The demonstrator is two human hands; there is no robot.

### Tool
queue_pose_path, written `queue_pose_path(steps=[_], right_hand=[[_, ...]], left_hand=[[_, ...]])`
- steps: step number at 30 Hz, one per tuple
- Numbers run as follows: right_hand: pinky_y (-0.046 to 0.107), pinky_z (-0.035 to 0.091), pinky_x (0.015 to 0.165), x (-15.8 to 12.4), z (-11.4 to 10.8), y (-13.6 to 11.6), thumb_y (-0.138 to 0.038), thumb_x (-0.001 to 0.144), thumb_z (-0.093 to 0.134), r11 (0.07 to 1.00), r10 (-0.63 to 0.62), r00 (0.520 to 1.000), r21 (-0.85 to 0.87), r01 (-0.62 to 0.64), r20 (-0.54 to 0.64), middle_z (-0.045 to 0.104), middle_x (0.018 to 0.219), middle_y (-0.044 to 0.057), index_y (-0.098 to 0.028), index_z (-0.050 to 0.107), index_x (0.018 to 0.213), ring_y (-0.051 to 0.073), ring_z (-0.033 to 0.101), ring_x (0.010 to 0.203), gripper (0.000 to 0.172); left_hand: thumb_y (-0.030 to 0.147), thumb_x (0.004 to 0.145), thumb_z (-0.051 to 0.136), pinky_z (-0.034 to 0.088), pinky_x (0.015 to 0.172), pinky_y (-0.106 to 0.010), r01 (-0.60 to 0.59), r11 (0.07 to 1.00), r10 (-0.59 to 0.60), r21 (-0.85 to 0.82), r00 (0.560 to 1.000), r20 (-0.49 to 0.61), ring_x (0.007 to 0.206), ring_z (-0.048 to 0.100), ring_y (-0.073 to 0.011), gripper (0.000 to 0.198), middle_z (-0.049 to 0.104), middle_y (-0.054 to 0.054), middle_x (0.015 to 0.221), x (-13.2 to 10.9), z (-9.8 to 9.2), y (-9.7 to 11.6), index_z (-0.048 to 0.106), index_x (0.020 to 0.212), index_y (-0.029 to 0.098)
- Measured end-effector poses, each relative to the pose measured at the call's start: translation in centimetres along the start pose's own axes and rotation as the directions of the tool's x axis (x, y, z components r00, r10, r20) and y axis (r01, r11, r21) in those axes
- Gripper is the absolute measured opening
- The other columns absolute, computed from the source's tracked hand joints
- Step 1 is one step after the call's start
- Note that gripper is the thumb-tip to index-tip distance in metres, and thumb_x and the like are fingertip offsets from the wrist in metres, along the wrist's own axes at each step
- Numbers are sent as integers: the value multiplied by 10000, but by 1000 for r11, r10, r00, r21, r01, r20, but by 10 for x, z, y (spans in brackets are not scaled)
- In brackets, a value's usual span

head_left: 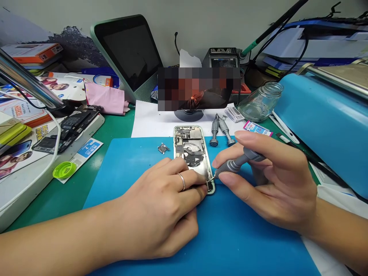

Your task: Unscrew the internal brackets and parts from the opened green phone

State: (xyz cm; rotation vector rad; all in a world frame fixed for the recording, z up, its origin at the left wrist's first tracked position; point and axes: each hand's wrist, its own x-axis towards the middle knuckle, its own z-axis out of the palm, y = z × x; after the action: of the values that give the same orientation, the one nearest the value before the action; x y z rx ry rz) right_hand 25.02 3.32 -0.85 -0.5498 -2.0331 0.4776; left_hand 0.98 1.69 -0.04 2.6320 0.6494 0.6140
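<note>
An opened smartphone [198, 147] with its circuit board and inner metal showing lies on the blue mat. My left hand [169, 203], with a ring on one finger, is closed over the phone's lower part; its curled fingers press near the bottom right corner and hide much of that end. In my right hand [276, 180] is a grey precision screwdriver [230, 166], pinched between thumb and fingers. Its thin tip touches or nearly touches the phone's lower right edge, beside my left fingertips. A small metal part [163, 148] rests on the mat left of the phone.
Two more grey screwdrivers [214, 132] lie behind the phone, near a glass jar [260, 101]. A tilted screen [129, 50] stands at the back, right of a metal lamp post [28, 76]. A green cap [64, 170] sits at left; a blue case [324, 130] borders the right.
</note>
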Motion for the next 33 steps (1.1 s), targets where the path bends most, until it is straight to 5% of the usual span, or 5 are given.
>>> queue_pose_path(steps=[9, 15, 22, 28, 33], right_hand=[[319, 618, 1022, -4, -4, 3, -70, 1001, 560, 1000, -16, 998, 10, 16, 59, 580, 1588, 15, -293, 395, 1625, 173, 771, 1083, 683], [369, 619, 842, 2, -5, 2, -215, 1051, 555, 996, -70, 995, -52, 73, 67, 705, 1428, 48, -263, 428, 1617, 201, 745, 896, 582], [377, 602, 899, 1, -2, 2, -193, 1041, 561, 997, -76, 996, -15, 76, 38, 687, 1463, 49, -262, 464, 1596, 224, 746, 1027, 568], [402, 586, 807, 5, -2, -2, -194, 1037, 543, 995, -44, 999, -91, 46, 21, 765, 1306, 24, -322, 499, 1576, 231, 741, 846, 556], [419, 607, 934, 3, -3, -1, -196, 1035, 550, 997, -62, 997, -44, 64, 43, 708, 1429, 40, -299, 497, 1576, 251, 740, 1093, 553]], left_hand=[[113, 962, 561, 539, 866, -451, -7, 1000, 7, -27, 1000, -16, 959, 629, -265, 281, 757, -94, 1181, 0, 1, 0, 781, 1134, 85], [116, 945, 579, 534, 917, -465, -7, 1000, 6, -19, 1000, -19, 1004, 630, -278, 292, 752, -85, 1238, -1, 1, -1, 777, 1158, 87], [120, 959, 572, 536, 909, -462, -9, 1000, 8, -24, 1000, -15, 990, 632, -270, 283, 759, -87, 1216, -2, 1, 0, 776, 1152, 87], [119, 956, 576, 537, 902, -460, -1, 1000, 1, -16, 1000, -12, 998, 628, -271, 281, 754, -90, 1237, -2, 0, -1, 770, 1159, 92], [119, 959, 573, 536, 918, -461, -7, 1000, 7, -23, 1000, -9, 1015, 628, -275, 278, 754, -91, 1234, -1, 1, -1, 770, 1154, 89]])
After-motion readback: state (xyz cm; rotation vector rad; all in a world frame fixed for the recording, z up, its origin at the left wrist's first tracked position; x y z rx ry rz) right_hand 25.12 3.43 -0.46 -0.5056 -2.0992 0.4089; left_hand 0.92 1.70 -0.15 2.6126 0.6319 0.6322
